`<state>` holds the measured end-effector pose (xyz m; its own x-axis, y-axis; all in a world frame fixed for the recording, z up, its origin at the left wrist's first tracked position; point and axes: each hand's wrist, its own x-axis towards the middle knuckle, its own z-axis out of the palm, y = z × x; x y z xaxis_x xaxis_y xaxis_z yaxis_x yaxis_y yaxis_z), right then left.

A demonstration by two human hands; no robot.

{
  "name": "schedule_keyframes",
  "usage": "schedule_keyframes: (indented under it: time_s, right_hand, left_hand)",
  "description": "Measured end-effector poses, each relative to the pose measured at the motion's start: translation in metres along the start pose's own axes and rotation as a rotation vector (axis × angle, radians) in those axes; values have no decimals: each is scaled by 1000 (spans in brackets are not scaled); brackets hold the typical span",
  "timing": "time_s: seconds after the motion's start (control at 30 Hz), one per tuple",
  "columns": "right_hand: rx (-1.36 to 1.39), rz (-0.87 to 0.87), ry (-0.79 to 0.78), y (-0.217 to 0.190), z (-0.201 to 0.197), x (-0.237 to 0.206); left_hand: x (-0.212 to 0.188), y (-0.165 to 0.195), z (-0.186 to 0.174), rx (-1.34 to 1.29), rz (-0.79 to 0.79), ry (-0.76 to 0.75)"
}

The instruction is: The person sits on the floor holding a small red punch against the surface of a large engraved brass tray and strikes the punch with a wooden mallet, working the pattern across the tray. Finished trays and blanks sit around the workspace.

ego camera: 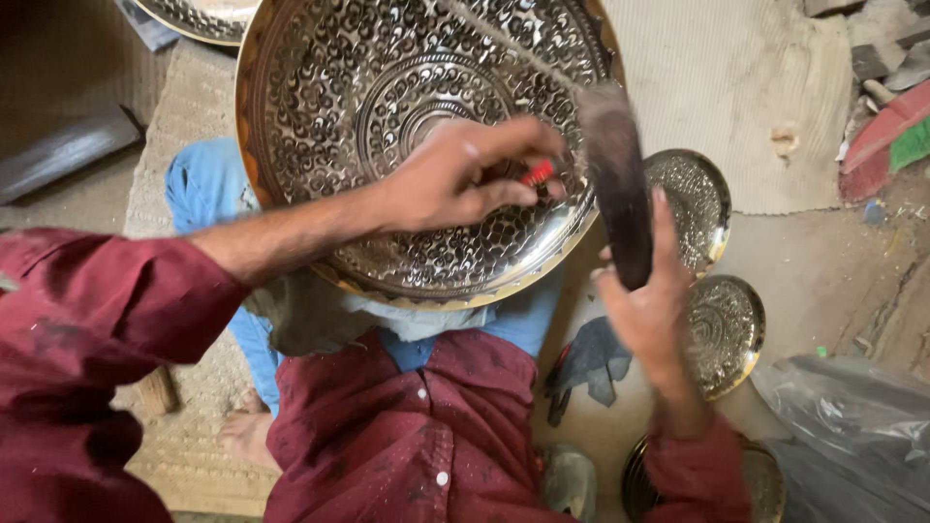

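Both hands are closed on tools over a large engraved metal tray (pixel 387 116) that rests tilted on the person's lap, its patterned face turned up toward the camera. Left hand (pixel 455 174) reaches in from the left across the tray's middle, fingers pinched around a small red-tipped tool (pixel 536 172) whose tip meets the engraved surface. Right hand (pixel 649 310) sits just beyond the tray's lower right rim, gripping the bottom end of a dark, blurred mallet (pixel 617 184) that stands upright in front of the tray's right edge. Maroon sleeves cover both arms, and blue trousers (pixel 199 184) show beneath the tray. On the floor to the right lie two smaller engraved plates (pixel 699 199), one behind the other, with a third partly hidden by the right sleeve. A dark cloth (pixel 591 363) lies beside the right wrist, and a woven mat (pixel 184 107) spreads under the left side.
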<state>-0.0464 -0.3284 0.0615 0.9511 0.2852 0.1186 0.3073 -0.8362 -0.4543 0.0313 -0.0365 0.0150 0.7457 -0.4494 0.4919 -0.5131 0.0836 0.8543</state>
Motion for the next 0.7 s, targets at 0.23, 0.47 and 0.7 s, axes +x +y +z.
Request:
schedule_keyframes:
  time_s: [0.23,0.47,0.7]
  right_hand:
    - [674,16,553,16,106,-35]
    - [734,397,392,37,88,-40]
    - [543,102,151,61,-5,9]
  left_hand:
    - [-17,-9,-4,-106,-117,233]
    - [-9,-15,13,-34,-202,345]
    - [0,-21,26,67,-155,380]
